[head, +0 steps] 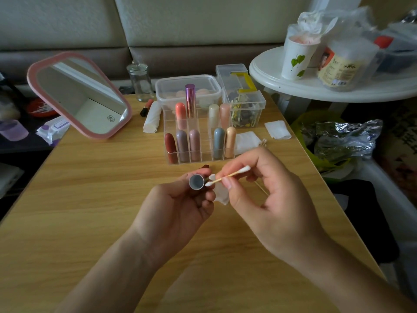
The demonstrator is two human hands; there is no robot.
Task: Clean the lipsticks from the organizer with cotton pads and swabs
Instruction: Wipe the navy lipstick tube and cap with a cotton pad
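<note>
Surroundings: the wooden surface carries a clear organizer just beyond the hands, with capped lipsticks standing upright in its compartments. Behind the organizer sits a lidded clear container, and a clear box of clips is just to its right. A pink-framed mirror leans at the rear left, and a glass jar stands between it and the container. A rolled white item lies just left of the organizer. Two spare pads lie to the organizer's right. A white side table with a paper cup stands off the right rear corner.

Obstructions: the left hand fingers are curled round the held lipstick and hide most of its barrel. A cotton pad is tucked between the two hands, partly covered by them.

Orientation: the held lipstick is above the surface, in front of the organizer. Its long axis runs away from the camera toward the organizer, with the grey circular end facing the camera and a dark red far end showing above the fingers.

The right hand pinches the cotton swab at mid-shaft between thumb and forefinger. The swab's axis slopes from lower left to upper right, and its lower tip touches the right rim of the grey end
</note>
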